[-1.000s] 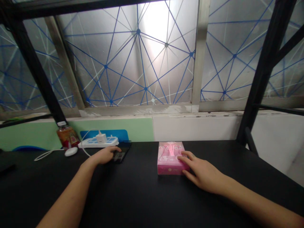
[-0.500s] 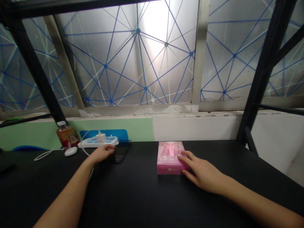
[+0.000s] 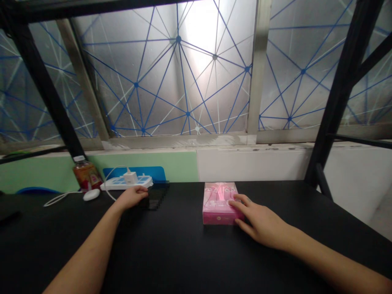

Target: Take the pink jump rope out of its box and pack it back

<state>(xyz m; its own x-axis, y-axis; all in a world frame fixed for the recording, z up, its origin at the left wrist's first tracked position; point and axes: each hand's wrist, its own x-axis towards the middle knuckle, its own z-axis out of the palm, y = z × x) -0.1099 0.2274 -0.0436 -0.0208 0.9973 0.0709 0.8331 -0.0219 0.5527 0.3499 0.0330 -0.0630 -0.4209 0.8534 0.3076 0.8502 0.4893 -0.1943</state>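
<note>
I'm watching through the head camera as the right hand point(image 3: 260, 222) is resting against a flat pink rectangular box point(image 3: 219, 203), which is lying on the black worktop point(image 3: 196, 261). The hand's fingers are spread apart over the box's right end, and as far as I can make out, they aren't clamping it. The left hand point(image 3: 131, 198) is lying on the worktop well apart from the box, its fingers loosely together and holding nothing I can see. Its fingertips are just beside a white plastic power strip point(image 3: 126, 182) and a dark pixelated patch point(image 3: 156, 197) (too blurred for me to identify). A white cube charger point(image 3: 131, 178) is sitting plugged into the strip, and a plastic bottle with an orange label point(image 3: 86, 175) is standing near a small white oval object point(image 3: 91, 194).
</note>
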